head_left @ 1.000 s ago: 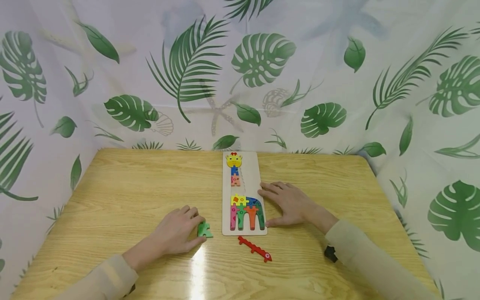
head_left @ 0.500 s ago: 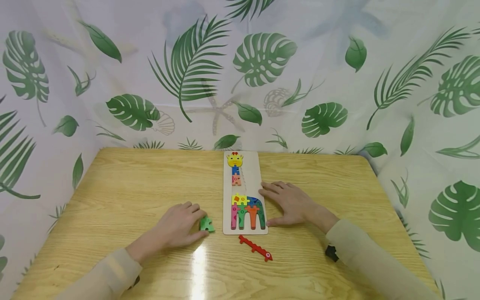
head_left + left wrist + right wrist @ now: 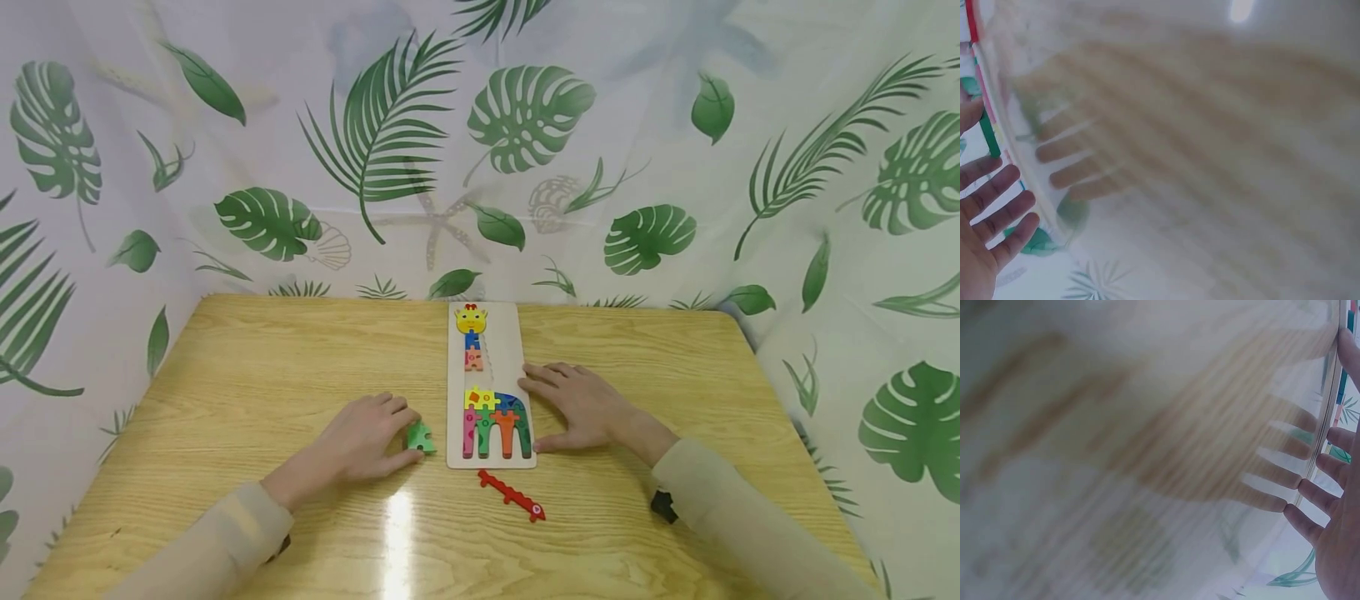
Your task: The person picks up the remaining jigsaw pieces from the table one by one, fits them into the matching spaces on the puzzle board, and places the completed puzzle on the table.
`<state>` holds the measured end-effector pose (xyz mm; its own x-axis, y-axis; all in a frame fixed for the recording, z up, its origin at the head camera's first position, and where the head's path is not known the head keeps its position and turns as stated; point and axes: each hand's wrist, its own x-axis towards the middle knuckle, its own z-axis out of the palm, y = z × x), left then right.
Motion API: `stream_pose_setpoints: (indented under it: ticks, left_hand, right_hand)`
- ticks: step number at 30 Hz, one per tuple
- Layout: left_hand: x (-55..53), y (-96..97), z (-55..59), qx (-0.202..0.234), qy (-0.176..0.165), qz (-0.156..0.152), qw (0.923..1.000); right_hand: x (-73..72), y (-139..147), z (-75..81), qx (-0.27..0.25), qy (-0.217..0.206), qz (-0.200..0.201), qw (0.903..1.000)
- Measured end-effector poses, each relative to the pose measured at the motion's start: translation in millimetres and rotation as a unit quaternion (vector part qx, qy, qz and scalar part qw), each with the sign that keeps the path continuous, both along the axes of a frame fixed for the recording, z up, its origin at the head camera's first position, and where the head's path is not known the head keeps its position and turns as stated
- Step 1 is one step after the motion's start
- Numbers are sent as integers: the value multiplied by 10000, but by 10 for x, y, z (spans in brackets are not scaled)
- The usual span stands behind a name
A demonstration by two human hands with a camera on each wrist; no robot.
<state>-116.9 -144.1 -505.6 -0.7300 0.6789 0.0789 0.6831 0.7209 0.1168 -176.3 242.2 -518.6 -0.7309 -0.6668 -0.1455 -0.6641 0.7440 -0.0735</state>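
Observation:
A green jigsaw piece (image 3: 421, 437) is pinched between the thumb and index finger of my left hand (image 3: 367, 437), just left of the puzzle board. In the left wrist view the piece (image 3: 989, 132) appears edge-on, and the other fingers are spread. The pale giraffe puzzle board (image 3: 506, 350) holds a yellow head, a blue and a pink neck piece, and a body with coloured legs. Between neck and body is a bare gap. My right hand (image 3: 581, 408) lies with fingers spread, fingertips against the board's right edge; the right wrist view shows this hand (image 3: 1338, 512) along it.
A long red puzzle piece (image 3: 512, 494) lies slantwise on the wooden table (image 3: 315, 350), just in front of the board. Behind the table hangs a white leaf-print cloth (image 3: 420, 150), which the board's far end nearly reaches.
My left hand has moved right and slightly away from me, bringing the green jigsaw piece closer to the board. The right hand and the red piece stay where they were.

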Motion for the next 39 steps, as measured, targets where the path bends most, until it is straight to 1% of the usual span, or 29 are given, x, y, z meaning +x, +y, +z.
stream_pose_setpoints:
  ticks: [4,10,15,22,30,34,39]
  left_hand:
    - [-72,10,44,-30,-250,59,9997]
    - [-143,41,95,-40,-473,134,9988]
    - [-192,76,94,-4,-465,112,9989]
    - [-261,149,95,88,-309,-4,9995]
    - [-326,230,97,118,-273,-25,9996]
    - [-356,258,84,74,-324,17,9994]
    - [-401,293,84,131,-499,97,9986]
  right_hand:
    - [-3,4,-9,-31,42,23,10000]
    - [-1,11,7,-50,65,45,10000]
    - [-9,18,2,0,64,47,10000]
    - [-10,17,-1,0,6,45,10000]
    - [-1,9,14,-3,7,63,10000]
    - [3,-3,24,15,-6,73,10000]
    - [2,-9,21,18,3,58,10000]
